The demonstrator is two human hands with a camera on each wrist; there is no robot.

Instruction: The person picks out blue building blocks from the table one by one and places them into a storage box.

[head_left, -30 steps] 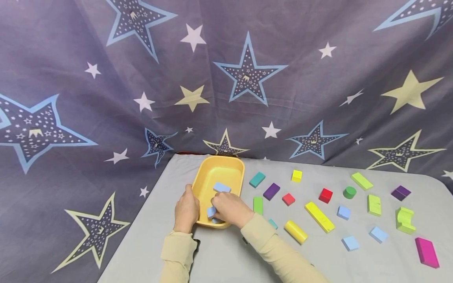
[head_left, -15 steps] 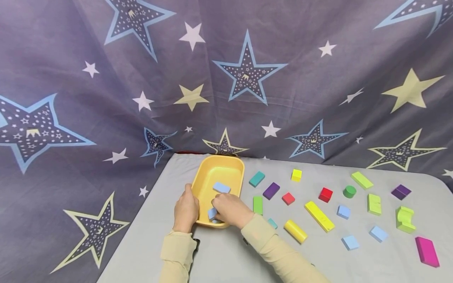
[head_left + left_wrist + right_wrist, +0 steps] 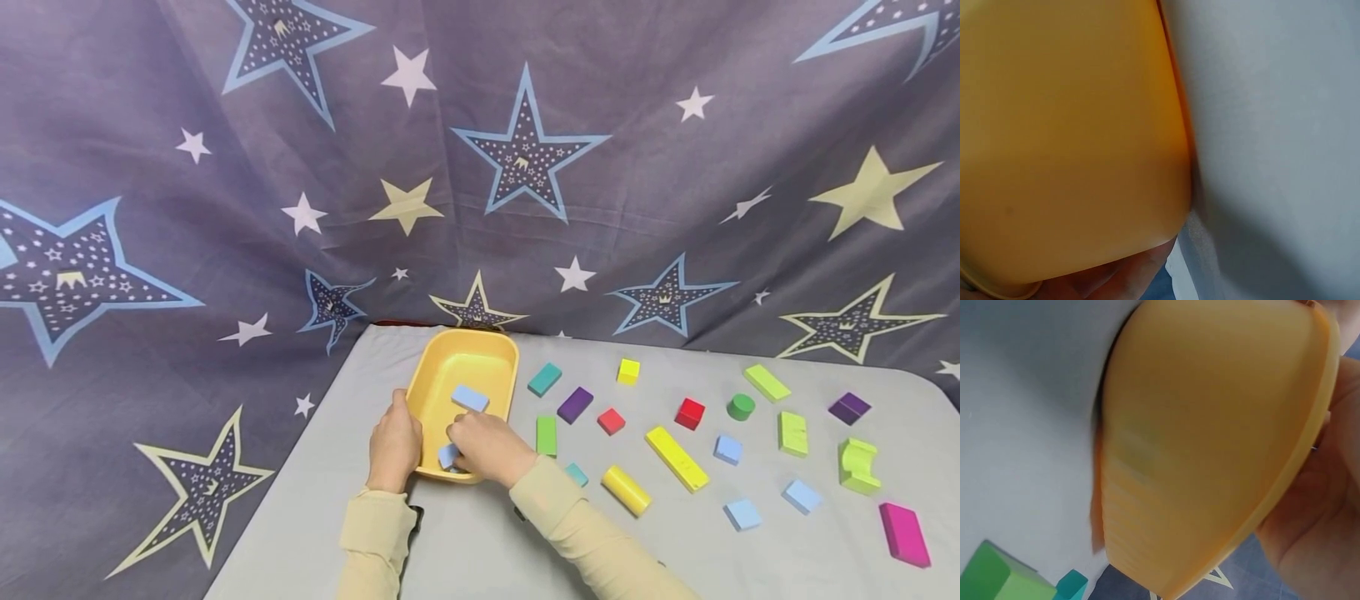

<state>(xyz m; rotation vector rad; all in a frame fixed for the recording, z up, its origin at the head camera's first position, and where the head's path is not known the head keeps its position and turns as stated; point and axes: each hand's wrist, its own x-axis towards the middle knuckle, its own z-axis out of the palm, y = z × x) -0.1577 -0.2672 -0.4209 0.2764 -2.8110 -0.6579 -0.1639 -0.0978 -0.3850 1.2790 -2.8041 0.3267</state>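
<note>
A yellow plastic tray (image 3: 429, 375) sits on the cloth-covered table, and its outer wall (image 3: 1072, 137) fills much of the left wrist view. My left hand (image 3: 395, 446) grips the tray's left rim. Over the near right side of the tray, my right hand (image 3: 491, 446) reaches in with curled fingers and holds a light blue block (image 3: 447, 456) low by the near end. Its fingertips are hidden in the head view and behind the tray wall in the right wrist view. Another light blue block (image 3: 470, 398) lies flat in the tray, just beyond the right hand.
Several coloured blocks lie spread to the right, among them a teal block (image 3: 545, 379), a green block (image 3: 547, 436), a yellow cylinder (image 3: 627, 491), a long yellow block (image 3: 677, 459) and a magenta block (image 3: 904, 534). A star-patterned curtain (image 3: 480, 242) hangs behind the table.
The light blue block at my right fingers has tilted and sunk slightly lower in the tray. My left hand and the tray stay put.
</note>
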